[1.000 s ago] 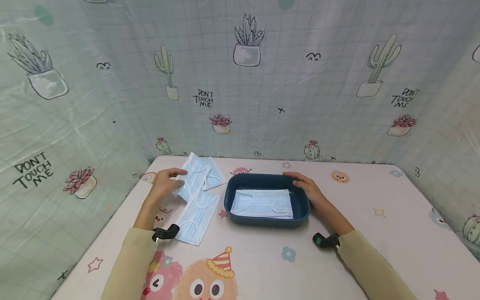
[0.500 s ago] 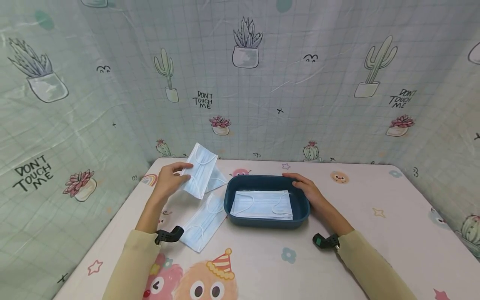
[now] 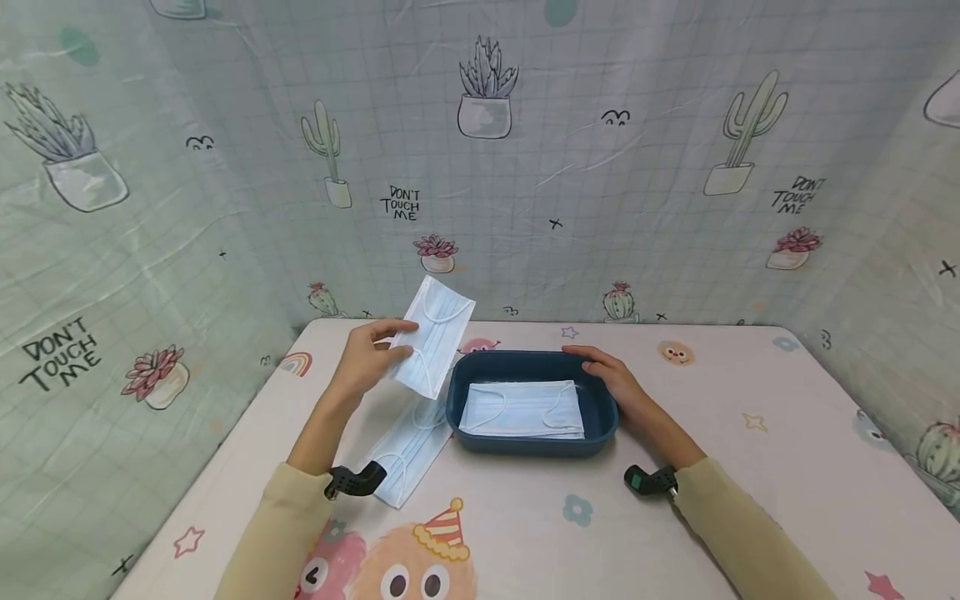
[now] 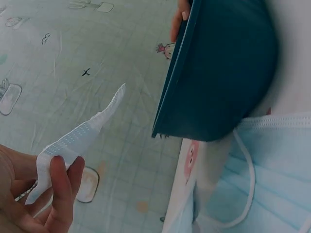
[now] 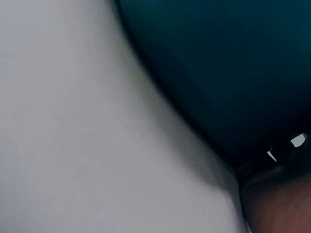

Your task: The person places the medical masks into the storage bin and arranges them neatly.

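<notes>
My left hand [image 3: 367, 358] pinches a light blue disposable face mask [image 3: 437, 333] between thumb and fingers, holding it tilted above the table just left of a dark blue plastic basin [image 3: 517, 447]. The left wrist view shows that mask [image 4: 82, 133] nearly edge-on. At the basin's far right corner my right hand [image 3: 618, 383] grips the rim. Flat inside the basin lie face masks [image 3: 525, 408] with white ear loops; how many is unclear. Another mask [image 3: 408, 454] lies on the table below the left hand, partly covered by the raised one.
The table [image 3: 525, 525] wears a pale cloth with cartoon prints. A cactus-print curtain [image 3: 555, 167] hangs behind and at both sides. Each wrist carries a small black camera, one by the left sleeve [image 3: 277, 517]. The right wrist view shows mostly the basin's dark outer wall [image 5: 218, 73].
My left hand has lifted a mask off the group on the left and carried it right, towards the basin. A mask on the table shifted slightly. The right hand stays at the basin rim.
</notes>
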`<move>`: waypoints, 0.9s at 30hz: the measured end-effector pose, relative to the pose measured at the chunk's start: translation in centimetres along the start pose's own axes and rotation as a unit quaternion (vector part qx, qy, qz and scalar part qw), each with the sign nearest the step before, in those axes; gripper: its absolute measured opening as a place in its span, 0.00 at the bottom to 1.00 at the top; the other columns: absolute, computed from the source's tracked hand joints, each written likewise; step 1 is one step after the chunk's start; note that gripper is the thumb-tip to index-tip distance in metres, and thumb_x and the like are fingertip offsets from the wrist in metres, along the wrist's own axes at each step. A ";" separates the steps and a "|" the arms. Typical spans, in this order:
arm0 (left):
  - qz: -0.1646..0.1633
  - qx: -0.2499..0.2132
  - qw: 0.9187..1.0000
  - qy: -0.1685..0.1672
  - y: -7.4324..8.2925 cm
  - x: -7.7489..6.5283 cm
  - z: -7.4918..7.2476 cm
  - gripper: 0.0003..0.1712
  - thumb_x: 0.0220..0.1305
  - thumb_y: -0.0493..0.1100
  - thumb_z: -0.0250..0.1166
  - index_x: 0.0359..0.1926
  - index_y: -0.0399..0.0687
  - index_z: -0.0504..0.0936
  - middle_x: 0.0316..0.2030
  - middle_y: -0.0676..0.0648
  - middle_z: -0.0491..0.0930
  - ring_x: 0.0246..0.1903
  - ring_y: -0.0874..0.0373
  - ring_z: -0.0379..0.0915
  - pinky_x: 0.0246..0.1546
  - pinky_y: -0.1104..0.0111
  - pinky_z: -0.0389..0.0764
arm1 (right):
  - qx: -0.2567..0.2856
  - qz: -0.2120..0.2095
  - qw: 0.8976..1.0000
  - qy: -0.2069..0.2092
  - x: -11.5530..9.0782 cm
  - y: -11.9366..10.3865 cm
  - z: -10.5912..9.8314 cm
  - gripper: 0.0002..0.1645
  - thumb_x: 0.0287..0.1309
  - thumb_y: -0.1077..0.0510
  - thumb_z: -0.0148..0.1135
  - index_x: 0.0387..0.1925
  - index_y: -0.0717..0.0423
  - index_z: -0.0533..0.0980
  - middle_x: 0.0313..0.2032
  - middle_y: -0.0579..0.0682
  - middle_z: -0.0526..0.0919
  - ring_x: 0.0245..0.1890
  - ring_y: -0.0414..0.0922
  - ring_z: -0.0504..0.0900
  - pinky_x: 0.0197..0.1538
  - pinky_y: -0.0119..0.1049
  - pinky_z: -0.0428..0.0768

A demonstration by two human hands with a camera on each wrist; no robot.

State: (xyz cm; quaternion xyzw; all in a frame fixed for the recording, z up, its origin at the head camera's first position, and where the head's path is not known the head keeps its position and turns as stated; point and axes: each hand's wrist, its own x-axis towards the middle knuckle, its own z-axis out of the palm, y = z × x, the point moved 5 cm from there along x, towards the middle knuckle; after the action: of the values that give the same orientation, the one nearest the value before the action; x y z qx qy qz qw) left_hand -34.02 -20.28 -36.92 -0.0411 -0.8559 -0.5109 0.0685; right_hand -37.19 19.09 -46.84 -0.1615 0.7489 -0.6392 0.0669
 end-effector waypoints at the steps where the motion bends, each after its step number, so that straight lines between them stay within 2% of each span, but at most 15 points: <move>1: 0.004 -0.002 1.000 -0.006 0.2 0.0 0.5 0.20 0.68 0.35 0.67 0.60 0.47 0.85 0.69 0.42 0.74 0.67 0.44 0.70 0.70 0.50 0.74 | -0.001 0.000 1.000 -0.002 0.0 0.0 0.0 0.28 0.77 0.63 0.39 0.73 0.59 0.68 0.78 0.59 0.63 0.82 0.58 0.52 0.82 0.61 0.46; 7: 0.037 -0.008 0.997 -0.063 2.0 0.6 3.7 0.19 0.65 0.33 0.68 0.57 0.45 0.86 0.66 0.42 0.78 0.66 0.45 0.71 0.69 0.49 0.74 | -0.003 -0.004 1.000 -0.008 -0.1 -0.1 0.1 0.29 0.76 0.63 0.39 0.74 0.60 0.67 0.78 0.60 0.63 0.82 0.58 0.52 0.82 0.62 0.46; 13: 0.024 -0.016 0.990 -0.135 3.7 1.5 6.6 0.19 0.65 0.34 0.69 0.55 0.51 0.88 0.65 0.47 0.79 0.67 0.48 0.70 0.69 0.51 0.74 | -0.003 -0.011 1.000 -0.011 0.1 -0.1 0.0 0.29 0.76 0.63 0.40 0.74 0.61 0.67 0.77 0.61 0.64 0.81 0.59 0.53 0.82 0.62 0.47; 17: 0.033 -0.015 0.982 -0.184 4.4 2.0 7.9 0.20 0.64 0.34 0.69 0.56 0.51 0.87 0.66 0.47 0.78 0.65 0.47 0.72 0.64 0.53 0.78 | 0.002 -0.017 1.000 -0.014 0.0 -0.1 0.2 0.28 0.77 0.64 0.39 0.74 0.62 0.67 0.77 0.62 0.64 0.80 0.59 0.55 0.82 0.61 0.48; 21: 0.060 0.011 0.972 -0.229 4.9 2.6 8.6 0.19 0.63 0.34 0.70 0.56 0.48 0.87 0.64 0.45 0.81 0.66 0.47 0.73 0.67 0.50 0.75 | 0.000 -0.013 1.000 -0.009 0.1 0.0 0.4 0.28 0.76 0.63 0.40 0.73 0.63 0.67 0.77 0.63 0.64 0.80 0.59 0.56 0.82 0.60 0.49; 27: 0.088 0.044 0.951 -0.294 6.0 3.6 9.5 0.19 0.62 0.31 0.69 0.55 0.45 0.88 0.62 0.45 0.83 0.68 0.48 0.73 0.71 0.50 0.72 | 0.004 0.011 1.000 0.017 -0.1 0.2 0.1 0.29 0.76 0.62 0.43 0.74 0.64 0.65 0.77 0.64 0.62 0.79 0.60 0.57 0.82 0.60 0.49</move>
State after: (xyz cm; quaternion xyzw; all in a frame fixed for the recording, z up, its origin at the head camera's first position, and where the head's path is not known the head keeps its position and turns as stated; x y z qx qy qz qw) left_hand -37.50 -9.07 -35.63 -0.2617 -0.8528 -0.4299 -0.1393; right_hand -37.08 19.04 -47.10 -0.1423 0.7487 -0.6444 0.0621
